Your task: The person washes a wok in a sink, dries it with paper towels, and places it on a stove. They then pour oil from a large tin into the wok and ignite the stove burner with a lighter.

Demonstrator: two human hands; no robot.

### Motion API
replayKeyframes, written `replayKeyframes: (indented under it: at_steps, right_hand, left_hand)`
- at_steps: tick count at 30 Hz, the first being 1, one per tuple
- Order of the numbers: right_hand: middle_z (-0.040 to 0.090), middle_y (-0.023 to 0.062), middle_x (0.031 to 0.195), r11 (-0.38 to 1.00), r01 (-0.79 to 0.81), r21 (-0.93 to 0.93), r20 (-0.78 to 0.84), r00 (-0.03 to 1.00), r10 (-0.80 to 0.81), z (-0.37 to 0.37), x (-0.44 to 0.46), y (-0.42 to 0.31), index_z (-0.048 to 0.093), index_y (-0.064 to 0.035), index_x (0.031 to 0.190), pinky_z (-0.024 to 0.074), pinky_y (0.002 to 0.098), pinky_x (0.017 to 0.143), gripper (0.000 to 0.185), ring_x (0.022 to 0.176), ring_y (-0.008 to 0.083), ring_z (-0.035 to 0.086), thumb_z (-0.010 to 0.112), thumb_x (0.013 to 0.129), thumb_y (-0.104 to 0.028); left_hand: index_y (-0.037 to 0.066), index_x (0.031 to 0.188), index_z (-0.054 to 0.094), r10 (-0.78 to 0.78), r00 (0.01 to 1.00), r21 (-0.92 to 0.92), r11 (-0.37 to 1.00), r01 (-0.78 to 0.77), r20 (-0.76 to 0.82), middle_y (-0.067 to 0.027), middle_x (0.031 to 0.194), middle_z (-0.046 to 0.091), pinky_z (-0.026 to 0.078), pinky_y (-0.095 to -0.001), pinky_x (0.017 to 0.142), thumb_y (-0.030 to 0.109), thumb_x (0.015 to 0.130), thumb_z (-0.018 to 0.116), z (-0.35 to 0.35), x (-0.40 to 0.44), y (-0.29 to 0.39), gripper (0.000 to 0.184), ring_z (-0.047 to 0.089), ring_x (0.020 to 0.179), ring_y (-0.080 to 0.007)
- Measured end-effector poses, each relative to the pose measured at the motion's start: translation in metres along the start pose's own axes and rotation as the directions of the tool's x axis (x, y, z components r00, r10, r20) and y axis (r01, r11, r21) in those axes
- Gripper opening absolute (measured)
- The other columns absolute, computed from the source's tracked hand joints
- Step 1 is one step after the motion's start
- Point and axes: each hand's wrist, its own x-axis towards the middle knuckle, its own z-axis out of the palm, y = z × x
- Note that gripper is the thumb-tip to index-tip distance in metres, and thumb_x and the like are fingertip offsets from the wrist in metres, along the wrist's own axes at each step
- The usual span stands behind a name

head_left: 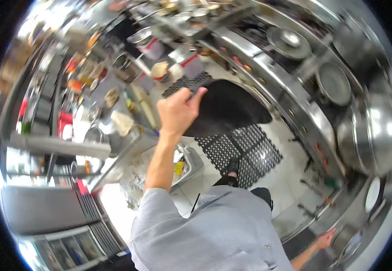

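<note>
The left hand (pixel 178 112) was clamped on the edge of a large black wok (pixel 234 108), knuckles up and thumb lying along its near side; whether a handle sat inside the fist could not be told. The wok hung in front of the body, tilted, its broad dark face above the floor — over a black perforated rubber mat (pixel 260 158) on white tiles. The right hand (pixel 326 238) was low and well out to the right, just beside some round metal cookware (pixel 346 237); blur hid whether its fingers were closed on any of it.

Right of the wok ran a steel stove (pixel 270 63) bearing two round pans, the farther one (pixel 302 52) with a shiny domed piece in it and the nearer one (pixel 333 83) near a big steel bowl (pixel 381 135). To the left, below the forearm, stood a grey bin (pixel 194 169) with litter inside — near a steel counter (pixel 126 147) crowded with bowls and food.
</note>
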Motion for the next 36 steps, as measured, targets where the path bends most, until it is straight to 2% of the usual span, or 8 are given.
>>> replayKeyframes:
  at_steps: [7,9,21,25,26,29,31,36]
  right_hand:
    - [0.058,0.0026,0.073,0.941,0.121,0.316,0.949,-0.049,-0.312,0.222,0.003,-0.071,0.059,-0.0007,0.108,0.044,0.0266,0.056,0.024,0.063,0.0112,0.052,0.052,0.086,-0.009]
    - [0.062,0.0104,0.077,0.464,0.872,0.155,0.982,-0.083,-0.172,0.3,0.016,-0.045,0.06,0.0013,0.097,0.0476,0.0322,0.064,0.023,0.07,0.0205,0.059,0.059,0.08,-0.014]
    - [0.065,0.0082,0.068,-0.515,0.685,0.515,0.756,-0.646,-0.103,0.564,-0.23,-0.324,0.068,-0.0081,0.076,0.0472,0.0335,0.058,0.028,0.061,0.0231,0.06,0.056,0.081,-0.034]
    - [0.066,0.0107,0.074,-0.315,0.406,0.858,0.382,-0.914,-0.136,0.4,-0.38,-0.464,0.065,-0.0024,0.087,0.0494,0.0332,0.061,0.033,0.063,0.0252,0.062,0.06,0.079,-0.034]
    - [0.066,0.0116,0.075,0.233,0.613,0.755,0.539,-0.783,0.31,0.428,-0.419,-0.461,0.065,-0.0023,0.089,0.0495,0.035,0.063,0.035,0.064,0.0278,0.062,0.062,0.077,-0.035]
    - [0.067,0.0117,0.08,-0.368,0.225,0.902,0.248,-0.969,0.015,0.326,-0.504,-0.483,0.063,-0.0057,0.105,0.0494,0.033,0.071,0.051,0.07,0.0226,0.064,0.066,0.069,-0.042]
    - [0.066,0.0131,0.082,0.11,0.34,0.934,0.285,-0.894,0.345,0.265,-0.563,-0.491,0.061,-0.0052,0.107,0.05,0.0341,0.07,0.044,0.075,0.0215,0.065,0.06,0.077,-0.037]
    - [0.066,0.0117,0.085,-0.156,-0.123,0.98,-0.096,-0.982,0.165,0.142,-0.689,-0.49,0.058,-0.0074,0.112,0.0492,0.0337,0.068,0.036,0.074,0.0248,0.064,0.058,0.082,-0.028]
  left_hand:
    - [0.008,0.047,0.039,-0.296,0.953,0.098,0.949,0.3,-0.061,-0.0067,0.043,0.043,0.033,-0.0331,0.036,0.03,0.072,0.073,-0.07,-0.055,-0.068,0.047,0.043,0.036,-0.0252]
    - [0.008,0.047,0.039,-0.377,0.918,0.184,0.901,0.394,-0.121,-0.0071,0.042,0.042,0.031,-0.0328,0.035,0.03,0.071,0.073,-0.1,-0.073,-0.072,0.047,0.041,0.035,-0.025]
    - [0.008,0.05,0.046,-0.547,0.531,0.58,0.1,0.809,-0.647,-0.0091,0.042,0.045,0.036,-0.0338,0.038,0.03,0.073,0.071,-0.248,-0.191,-0.005,0.041,0.049,0.038,-0.0272]
    - [0.005,0.053,0.049,-0.466,0.375,0.504,-0.188,0.843,-0.801,-0.0128,0.046,0.049,0.038,-0.0382,0.041,0.033,0.074,0.069,-0.29,-0.245,0.008,0.04,0.052,0.044,-0.0327]
    - [0.006,0.053,0.049,-0.457,0.354,0.502,-0.255,0.826,-0.816,-0.0141,0.047,0.05,0.038,-0.0399,0.042,0.032,0.074,0.069,-0.302,-0.253,0.013,0.039,0.052,0.046,-0.0345]
    - [0.003,0.054,0.048,-0.385,0.34,0.485,-0.39,0.783,-0.858,-0.0152,0.046,0.046,0.033,-0.0407,0.042,0.032,0.075,0.069,-0.338,-0.306,0.01,0.041,0.048,0.045,-0.0363]
    - [0.003,0.053,0.046,-0.386,0.271,0.434,-0.437,0.788,-0.882,-0.0149,0.045,0.045,0.033,-0.0407,0.042,0.031,0.076,0.068,-0.363,-0.337,0.003,0.042,0.048,0.044,-0.0358]
    - [0.003,0.055,0.051,-0.433,0.108,0.342,-0.509,0.79,-0.895,-0.0188,0.051,0.05,0.036,-0.0458,0.047,0.034,0.077,0.065,-0.423,-0.427,-0.037,0.041,0.05,0.051,-0.0399]
